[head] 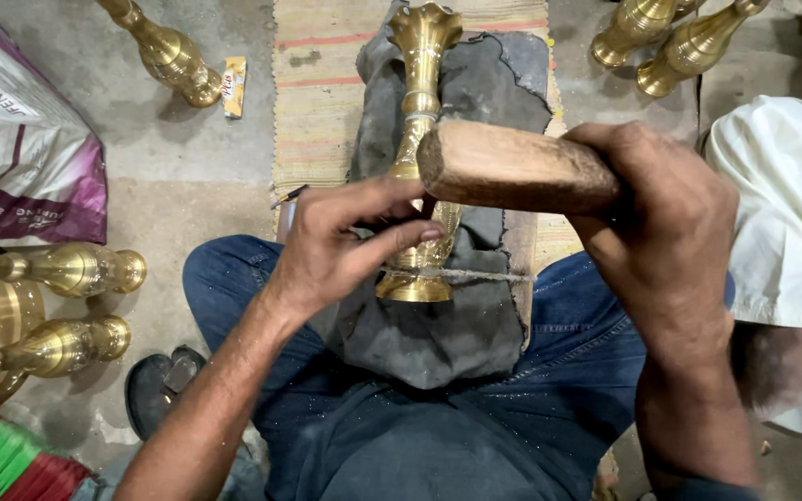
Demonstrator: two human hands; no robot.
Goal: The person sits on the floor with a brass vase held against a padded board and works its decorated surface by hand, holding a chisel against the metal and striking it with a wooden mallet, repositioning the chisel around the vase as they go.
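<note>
Seated on the floor with a grey cloth pad (pixel 475 315) over the lap to cushion it, a worker's right hand (pixel 670 241) clenches a wooden mallet (pixel 512 169) above a brass vase (pixel 422 158) that the left hand (pixel 345 246) grasps steady.

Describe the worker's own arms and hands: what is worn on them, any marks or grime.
Both forearms are bare, with no sleeves, gloves, watch or rings in view. The left hand has short nails, one fingertip looking reddish. The right hand looks dusty and work-worn. Blue jeans cover the legs below them.
</note>
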